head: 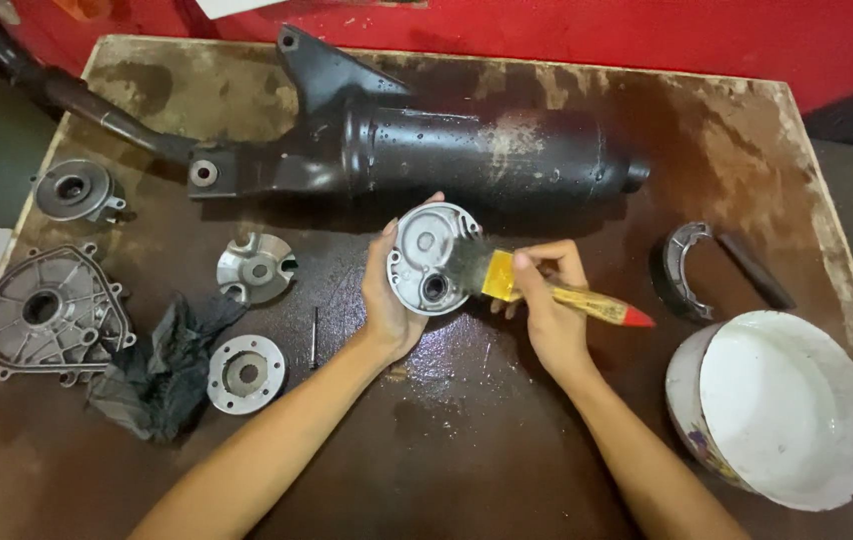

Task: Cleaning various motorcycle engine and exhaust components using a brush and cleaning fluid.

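My left hand (387, 300) holds a round grey metal engine cover (427, 258) upright above the middle of the table. My right hand (547, 305) grips a paintbrush (547, 290) with a yellow handle and red tip. The dark bristles rest against the face of the metal cover. A black exhaust muffler (447, 150) lies across the table just behind both hands.
A worn brown wooden table (447, 440) carries several metal parts: a large casing (47, 312) and a small hub (72, 190) at the left, a finned disc (257, 268), a flanged ring (245, 374), a black rag (167, 365). A brake shoe (685, 268) and white bowl (787, 405) sit at the right.
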